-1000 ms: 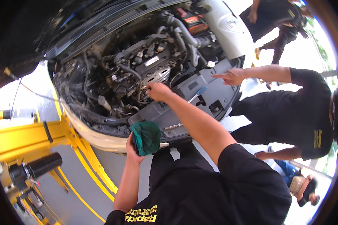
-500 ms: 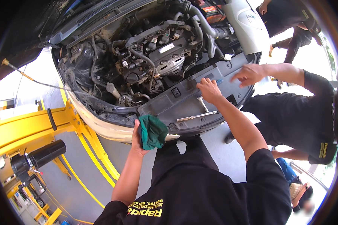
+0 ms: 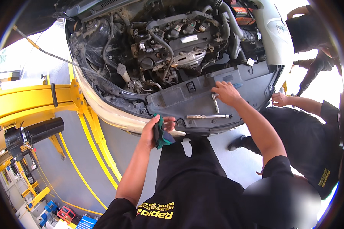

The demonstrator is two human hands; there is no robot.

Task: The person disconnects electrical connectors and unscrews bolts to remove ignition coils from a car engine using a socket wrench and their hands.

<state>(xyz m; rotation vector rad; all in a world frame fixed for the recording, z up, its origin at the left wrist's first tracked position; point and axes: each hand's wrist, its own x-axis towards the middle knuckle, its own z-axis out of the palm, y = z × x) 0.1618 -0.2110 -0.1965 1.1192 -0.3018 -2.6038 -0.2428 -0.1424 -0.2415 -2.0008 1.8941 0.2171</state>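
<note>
A crumpled green and dark rag [image 3: 164, 136] is gripped in my left hand [image 3: 151, 131], just in front of the car's front edge. My right hand [image 3: 227, 94] closes its fingers on the head end of a small metal ratchet [image 3: 216, 104], whose handle slants toward me over the black radiator cover [image 3: 172, 100]. Nearer me, a longer metal socket-tool bar [image 3: 208, 116] lies across that cover. Just beyond my right hand is a bluish slim object [image 3: 237, 85], partly hidden.
The engine [image 3: 179, 45] lies exposed beyond the cover. At the right, a white curved panel [image 3: 274, 34] rests over the car's side. A co-worker's hand [image 3: 280, 99] is at the car's right front corner. A yellow lift arm [image 3: 26, 101] reaches in from the left.
My right hand has come down onto the ratchet. The rag in my left hand has turned and bunched smaller. The co-worker's pointing hand has drawn back to the right. The view has shifted.
</note>
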